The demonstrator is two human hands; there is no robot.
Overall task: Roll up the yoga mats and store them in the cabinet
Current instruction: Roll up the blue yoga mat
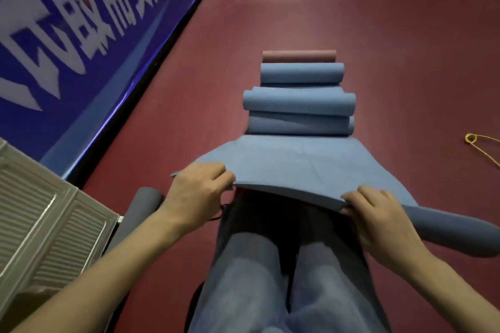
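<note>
A flat blue yoga mat (295, 162) lies on the red floor in front of my knees, its near edge lifted. My left hand (198, 192) grips that edge at the left and my right hand (378, 213) grips it at the right. Beyond the mat, three rolled blue mats (299, 103) lie side by side, with a rolled pink mat (299, 56) at the far end. A rolled grey mat (138, 211) lies at my left beside the cabinet (46, 213). Another rolled blue-grey mat (454, 230) lies at my right.
A blue banner with white characters (81, 21) runs along the left wall. The grey louvred cabinet stands at the lower left. A yellow cord (479, 143) lies on the floor at the right edge. My jeans-clad legs (284, 278) fill the lower middle.
</note>
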